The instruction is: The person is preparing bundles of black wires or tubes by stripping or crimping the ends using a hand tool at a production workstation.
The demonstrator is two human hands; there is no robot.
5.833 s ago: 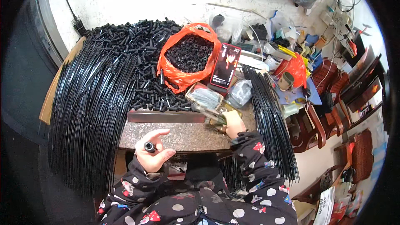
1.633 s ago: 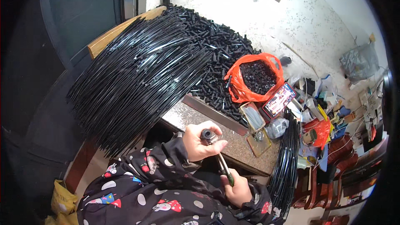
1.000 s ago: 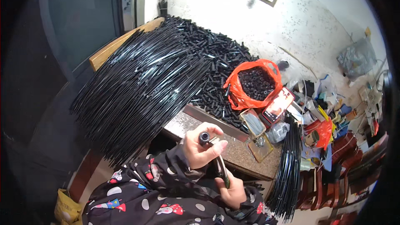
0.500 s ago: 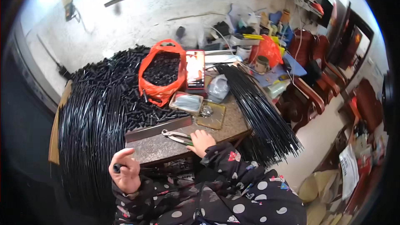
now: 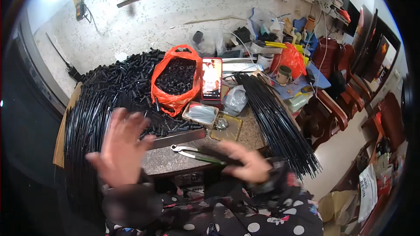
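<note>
My left hand point(image 5: 121, 150) is raised over the near left of the table, smeared by motion, with its fingers spread and nothing visible in them. My right hand point(image 5: 248, 162) is at the table's front edge, also blurred. A dark streak lies between its thumb and fingers; I cannot tell whether it grips anything. Just left of it, pliers point(image 5: 192, 154) with silver jaws and green handles lie on the tabletop, their handle ends reaching toward that hand. Beyond my left hand is a heap of short black tubes point(image 5: 122, 76), beside a bundle of long thin black rods point(image 5: 89, 124).
A red plastic bag point(image 5: 157, 91) holds black pieces, beside a lit phone point(image 5: 211, 78). In front are a box of thin pale strips point(image 5: 200, 113) and a yellowish tray point(image 5: 232, 133). More black rods point(image 5: 280, 124) overhang the right edge. A metal strip point(image 5: 179, 139) borders the heap.
My left hand has risen and spread its fingers; the black tube it held no longer shows. My right hand has moved to the right, toward the ends of the pliers' handles. The view has shifted slightly.
</note>
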